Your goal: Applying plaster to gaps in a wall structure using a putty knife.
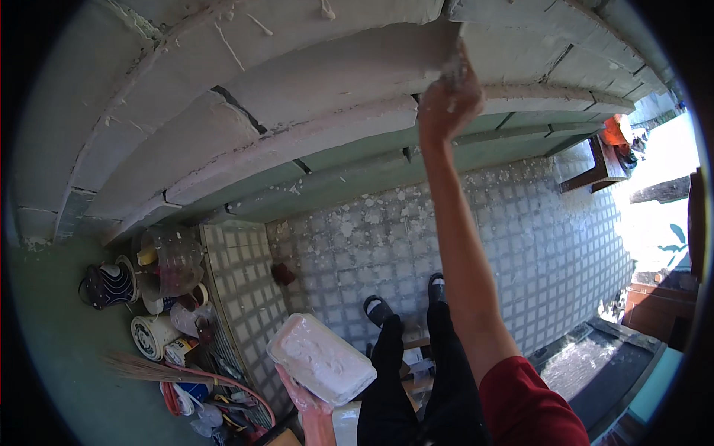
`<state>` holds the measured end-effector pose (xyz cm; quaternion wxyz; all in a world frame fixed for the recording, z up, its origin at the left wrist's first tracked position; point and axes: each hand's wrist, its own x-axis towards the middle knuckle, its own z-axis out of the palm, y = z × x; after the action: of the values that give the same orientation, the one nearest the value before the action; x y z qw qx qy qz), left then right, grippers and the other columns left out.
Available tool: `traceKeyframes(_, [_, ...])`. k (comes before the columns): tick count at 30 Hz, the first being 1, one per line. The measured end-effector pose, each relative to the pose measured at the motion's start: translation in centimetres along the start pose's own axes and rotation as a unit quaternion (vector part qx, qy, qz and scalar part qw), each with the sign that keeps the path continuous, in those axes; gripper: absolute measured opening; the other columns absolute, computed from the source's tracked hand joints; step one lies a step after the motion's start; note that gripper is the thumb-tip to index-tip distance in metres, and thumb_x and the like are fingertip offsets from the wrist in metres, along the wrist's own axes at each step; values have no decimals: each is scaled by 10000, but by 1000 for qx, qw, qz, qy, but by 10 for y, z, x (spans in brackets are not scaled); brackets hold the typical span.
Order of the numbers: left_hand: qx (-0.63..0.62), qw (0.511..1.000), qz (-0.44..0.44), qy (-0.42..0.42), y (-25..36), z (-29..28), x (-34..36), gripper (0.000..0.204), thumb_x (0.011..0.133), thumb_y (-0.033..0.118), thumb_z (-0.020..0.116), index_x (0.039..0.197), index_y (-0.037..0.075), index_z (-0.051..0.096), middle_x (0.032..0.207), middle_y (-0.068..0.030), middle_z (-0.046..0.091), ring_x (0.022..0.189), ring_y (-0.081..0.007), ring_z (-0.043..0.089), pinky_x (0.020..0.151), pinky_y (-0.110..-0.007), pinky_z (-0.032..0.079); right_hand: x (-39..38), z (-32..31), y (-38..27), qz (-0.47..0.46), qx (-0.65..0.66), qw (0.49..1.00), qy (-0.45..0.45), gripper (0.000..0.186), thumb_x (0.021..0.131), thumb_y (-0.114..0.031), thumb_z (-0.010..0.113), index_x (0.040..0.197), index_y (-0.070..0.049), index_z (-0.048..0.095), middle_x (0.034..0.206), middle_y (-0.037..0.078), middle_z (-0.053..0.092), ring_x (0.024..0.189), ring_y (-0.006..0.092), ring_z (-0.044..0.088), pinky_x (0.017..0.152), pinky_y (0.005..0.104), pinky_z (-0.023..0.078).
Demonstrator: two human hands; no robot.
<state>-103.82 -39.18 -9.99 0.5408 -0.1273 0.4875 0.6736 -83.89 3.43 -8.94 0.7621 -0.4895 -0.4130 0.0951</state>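
My left hand (306,398) grips a white rectangular tub (363,382) from its lower left side, low in the view. White paste (316,353) fills the tub almost to the rim. At the top, my raised right hand (451,104) is closed around a paste-smeared flat scraper (455,58); motion blurs the tool and its blade shape is unclear. The scraper is up against the grey panelled surface (357,70), beside a smooth darker grey stretch. White smears cover the right-hand fingers.
Dark gaps and ledges divide the panelled surface. At left stand buckets (151,334), a clear bin (178,260), a straw broom (160,369) and assorted tools. Paste splatters the tiled floor (387,223). My feet are on it, near a step stool (418,364). A wooden bench (604,163) is far right.
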Motion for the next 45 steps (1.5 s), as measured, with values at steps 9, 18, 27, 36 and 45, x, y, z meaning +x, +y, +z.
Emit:
traceKeyframes(9, [13, 1000, 1, 3, 3, -4, 3, 743, 902, 607, 475, 1474, 166, 301, 1483, -67, 359, 1326, -332, 385, 1079, -512, 350, -68, 4, -15, -74, -69, 987, -123, 548, 716, 118, 436, 1218, 0, 622, 1130, 182, 667, 930, 295, 696, 762, 327, 543])
traceKeyframes(18, [26, 1000, -5, 9, -3, -3, 7, 748, 895, 617, 473, 1474, 175, 301, 1475, -68, 369, 1318, -343, 395, 1067, -520, 364, -104, 52, -15, 5, 21, 996, -91, 691, 606, 143, 435, 1271, 11, 568, 1172, 218, 632, 1105, 316, 618, 930, 316, 482])
traceKeyframes(27, [27, 1000, 14, 8, 3, -5, 3, 763, 892, 619, 476, 1478, 167, 290, 1481, -77, 360, 1325, -341, 388, 1065, -522, 364, -73, 3, -11, 19, 6, 995, -94, 542, 709, 118, 514, 1243, 49, 578, 1173, 218, 631, 1036, 236, 667, 850, 287, 516])
traceKeyframes(36, [15, 1000, 14, -5, 7, -11, 3, 751, 899, 636, 444, 1469, 167, 304, 1460, -73, 386, 1305, -342, 412, 1043, -535, 385, -123, 43, -15, -105, -26, 981, -162, 649, 630, 127, 447, 1256, 25, 584, 1195, 207, 628, 995, 209, 680, 741, 251, 513])
traceKeyframes(45, [-7, 1000, 0, -4, 6, -13, 4, 756, 892, 622, 478, 1469, 164, 309, 1469, -74, 378, 1311, -342, 406, 1061, -507, 376, -59, 25, 6, 75, 144, 987, 12, 520, 740, 123, 458, 1217, -2, 623, 1102, 191, 678, 653, 148, 621, 623, 258, 483])
